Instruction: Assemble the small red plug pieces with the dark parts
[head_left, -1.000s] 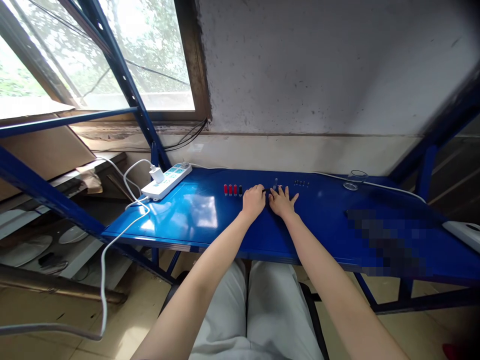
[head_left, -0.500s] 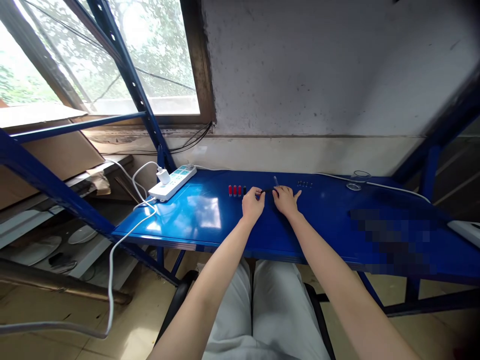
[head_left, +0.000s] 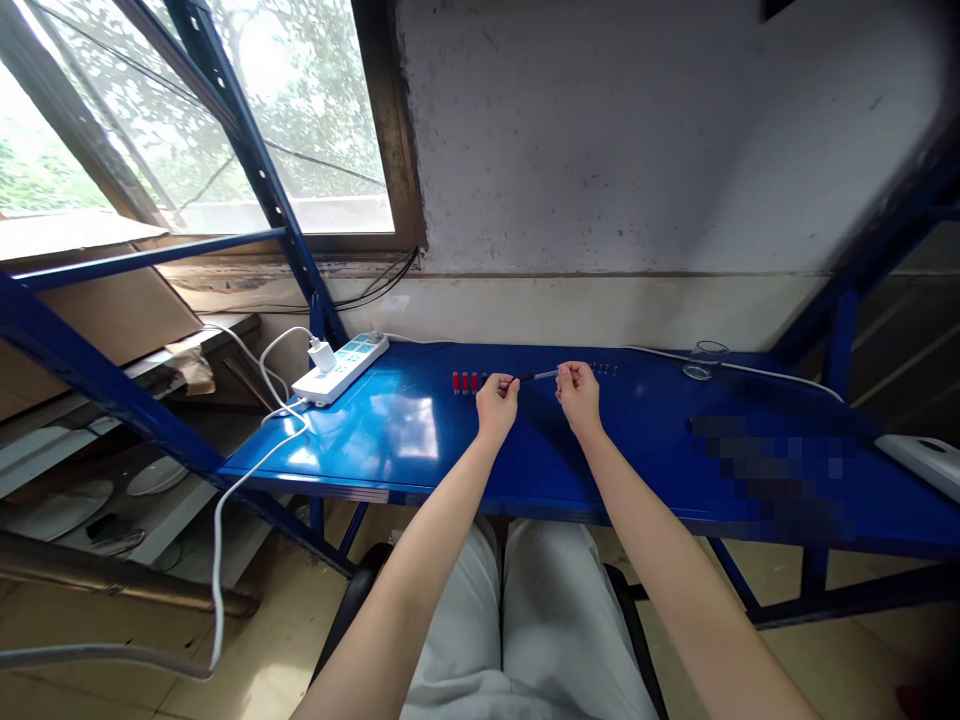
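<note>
My left hand [head_left: 497, 400] and my right hand [head_left: 577, 390] are raised a little above the blue table [head_left: 390, 430], both pinched on the ends of a thin dark rod [head_left: 534, 376] that spans the gap between them. Just left of my left hand, a short row of small red pieces [head_left: 463, 381] stands on the table. A row of tiny dark pieces [head_left: 604, 368] lies just beyond my right hand.
A white power strip [head_left: 341, 367] with a plugged charger and white cable [head_left: 225, 500] lies at the table's back left. A small glass dish [head_left: 703, 359] sits at the back right, a white device [head_left: 922, 458] at the far right edge. Blue shelf posts [head_left: 247, 150] frame the window.
Both hands have lifted off the table surface and drawn apart, now holding the thin rod level between them. My head has shifted slightly.
</note>
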